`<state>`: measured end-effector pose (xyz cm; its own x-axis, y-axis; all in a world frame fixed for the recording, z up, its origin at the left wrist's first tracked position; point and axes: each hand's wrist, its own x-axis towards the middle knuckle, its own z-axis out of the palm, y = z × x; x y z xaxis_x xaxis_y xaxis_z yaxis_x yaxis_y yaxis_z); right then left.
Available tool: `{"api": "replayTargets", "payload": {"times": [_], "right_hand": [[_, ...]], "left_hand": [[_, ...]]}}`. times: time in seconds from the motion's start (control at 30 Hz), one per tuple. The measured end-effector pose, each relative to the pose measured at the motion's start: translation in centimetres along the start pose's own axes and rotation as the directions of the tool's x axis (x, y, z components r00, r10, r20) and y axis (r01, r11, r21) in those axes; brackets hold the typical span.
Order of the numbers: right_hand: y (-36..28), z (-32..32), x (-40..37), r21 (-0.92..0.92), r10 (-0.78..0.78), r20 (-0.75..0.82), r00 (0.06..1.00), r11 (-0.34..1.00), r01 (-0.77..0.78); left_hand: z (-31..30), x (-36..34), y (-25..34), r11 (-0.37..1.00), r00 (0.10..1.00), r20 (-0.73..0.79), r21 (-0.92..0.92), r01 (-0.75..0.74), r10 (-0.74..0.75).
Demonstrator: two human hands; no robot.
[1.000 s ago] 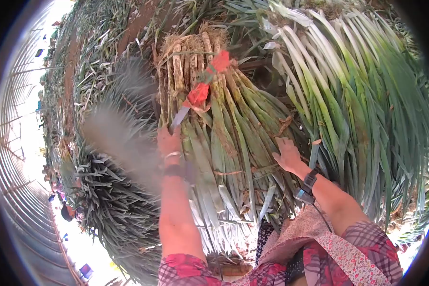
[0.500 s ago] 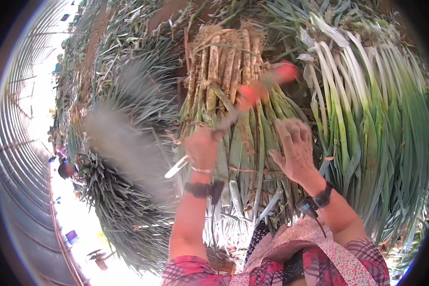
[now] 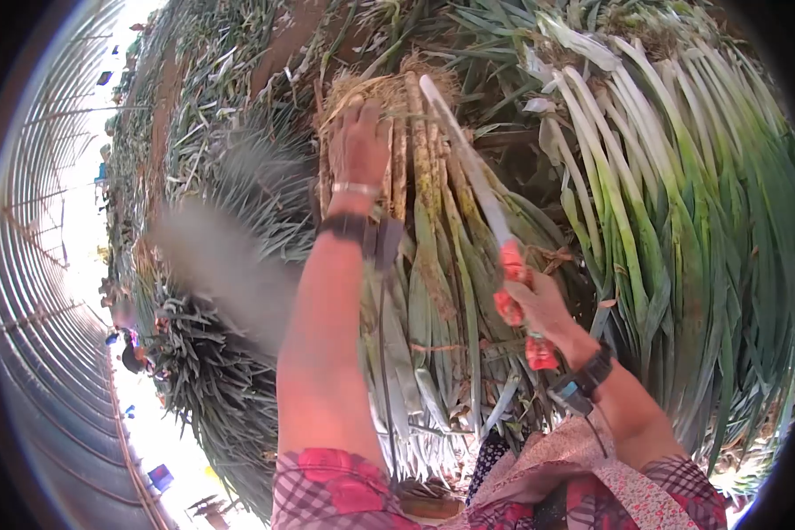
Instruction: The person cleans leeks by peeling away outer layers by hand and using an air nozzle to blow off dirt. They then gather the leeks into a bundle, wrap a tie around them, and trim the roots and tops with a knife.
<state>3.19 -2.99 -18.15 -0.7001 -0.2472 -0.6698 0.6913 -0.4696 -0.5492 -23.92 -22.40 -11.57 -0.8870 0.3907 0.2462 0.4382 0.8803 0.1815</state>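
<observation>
A bundle of long green onions or leeks (image 3: 433, 230) lies in front of me, brown stalks and roots at the top, green leaves toward my body. On the left side of its root end rests my left hand (image 3: 359, 150), fingers spread over the stalks. My right hand (image 3: 543, 309) is wrapped round the red handle of a long knife (image 3: 473, 168). The pale blade points up and left across the bundle's right side, with its tip near the roots.
Cleaner white-stemmed onions (image 3: 671, 185) lie in a pile on the right. More leafy piles (image 3: 208, 362) spread on the left, partly behind a grey blur. Beyond them is a curved ribbed wall (image 3: 53, 353). A person (image 3: 132, 353) shows small at the far left.
My left hand has moved up from the leaves to the root end. My right hand, earlier open and empty, now holds the red-handled knife, which was beside my left hand.
</observation>
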Motion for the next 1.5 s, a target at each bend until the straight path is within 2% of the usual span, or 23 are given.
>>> {"api": "replayTargets", "payload": {"times": [0.07, 0.1, 0.13, 0.17, 0.2, 0.3, 0.33, 0.4, 0.47, 0.57, 0.7, 0.73, 0.77, 0.8, 0.87, 0.9, 1.0, 1.03, 1.07, 1.17, 1.23, 1.33, 1.5], "right_hand": [[-0.1, 1.9, 1.3, -0.003, -0.016, 0.009, 1.000, 1.000, 0.017], [-0.4, 2.7, 2.0, -0.010, -0.033, 0.025, 0.999, 0.999, 0.033], [-0.8, 3.2, 2.5, -0.009, -0.036, 0.016, 0.999, 0.999, 0.036], [-1.3, 3.6, 2.5, -0.110, -0.051, 0.009, 0.999, 0.993, 0.052], [-1.3, 3.7, 2.6, -0.209, -0.062, 0.005, 0.998, 0.976, 0.061], [2.4, 3.3, 4.1, -0.236, -0.086, -0.054, 0.995, 0.969, 0.071], [2.8, 3.5, 4.3, -0.294, -0.100, -0.066, 0.993, 0.953, 0.077], [2.8, 4.5, 5.4, -0.347, -0.142, -0.055, 0.988, 0.931, 0.115], [0.7, 5.8, 7.8, -0.403, -0.190, -0.038, 0.981, 0.901, 0.159], [-2.2, 7.5, 10.2, -0.393, -0.087, 0.021, 0.996, 0.915, 0.088], [-0.1, 7.8, 7.9, -0.191, -0.053, -0.041, 0.998, 0.981, 0.045], [0.8, 7.0, 7.9, -0.113, -0.038, -0.106, 0.994, 0.993, 0.026], [2.1, 5.1, 9.4, -0.268, -0.063, 0.015, 0.998, 0.961, 0.065], [1.6, 5.0, 9.9, -0.273, -0.064, 0.010, 0.998, 0.960, 0.064], [-0.6, 5.3, 10.7, -0.475, -0.325, -0.022, 0.946, 0.836, 0.276], [-2.1, 5.7, 10.7, -0.559, -0.299, -0.082, 0.951, 0.803, 0.205], [-2.0, 4.8, 13.1, -0.617, -0.408, -0.082, 0.909, 0.737, 0.276], [-2.6, 4.3, 13.4, -0.680, -0.309, -0.113, 0.944, 0.717, 0.153], [-3.0, 4.1, 13.6, -0.687, -0.304, -0.115, 0.946, 0.712, 0.146], [-4.6, 4.9, 13.4, -0.659, -0.336, -0.172, 0.926, 0.738, 0.145], [-5.2, 6.0, 13.7, -0.693, -0.490, -0.114, 0.864, 0.662, 0.285], [-6.3, 7.5, 15.1, -0.799, -0.513, -0.055, 0.856, 0.537, 0.270], [-2.3, 7.0, 13.4, -0.826, -0.473, -0.013, 0.881, 0.502, 0.257]], "left_hand": [[3.5, 2.2, -0.4, 0.971, 0.975, 0.215, 0.239, 0.008, -0.061], [5.5, 1.9, -1.0, 0.972, 0.976, 0.211, 0.234, 0.003, -0.054], [7.5, 1.4, -1.7, 0.927, 0.972, 0.218, 0.374, -0.005, -0.083], [9.5, 0.8, -2.5, 0.863, 0.967, 0.228, 0.505, -0.013, -0.118], [10.1, 0.6, -2.5, 0.867, 0.963, 0.240, 0.499, -0.016, -0.120], [9.6, 0.6, -3.1, 0.971, 0.961, 0.207, 0.190, 0.144, -0.183], [9.0, 0.5, -3.6, 0.970, 0.959, 0.214, 0.197, 0.144, -0.185], [7.8, 0.4, -4.1, 0.975, 0.961, 0.215, -0.096, 0.199, -0.175], [7.6, 0.4, -3.7, 0.979, 0.966, 0.204, -0.095, 0.179, -0.156], [8.1, -0.4, -3.3, 0.942, 0.954, 0.175, -0.193, 0.276, -0.244], [8.3, -1.1, -3.7, 0.901, 0.952, 0.132, -0.311, 0.303, -0.275], [8.4, -1.5, -3.5, 0.898, 0.953, 0.128, -0.320, 0.303, -0.276], [8.5, -1.9, -3.3, 0.902, 0.962, 0.076, -0.334, 0.274, -0.264], [8.6, -2.4, -3.0, 0.906, 0.968, 0.022, -0.346, 0.244, -0.252], [9.1, -3.0, -2.3, 0.931, 0.974, -0.027, -0.302, 0.206, -0.225], [9.4, -3.1, -2.1, 0.936, 0.972, -0.067, -0.289, 0.198, -0.226], [10.0, -3.3, -1.7, 0.935, 0.962, -0.133, -0.298, 0.190, -0.238], [10.1, -3.4, -1.7, 0.931, 0.955, -0.168, -0.316, 0.183, -0.245], [10.2, -3.6, -1.7, 0.926, 0.946, -0.201, -0.333, 0.178, -0.255], [10.6, -3.7, -1.9, 0.912, 0.943, -0.202, -0.372, 0.175, -0.263], [10.9, -3.6, -2.3, 0.933, 0.942, -0.252, -0.337, 0.131, -0.223], [11.0, -3.7, -1.9, 0.937, 0.937, -0.262, -0.318, 0.143, -0.231], [11.0, -3.6, -2.0, 0.954, 0.932, -0.295, -0.272, 0.129, -0.210]]}}
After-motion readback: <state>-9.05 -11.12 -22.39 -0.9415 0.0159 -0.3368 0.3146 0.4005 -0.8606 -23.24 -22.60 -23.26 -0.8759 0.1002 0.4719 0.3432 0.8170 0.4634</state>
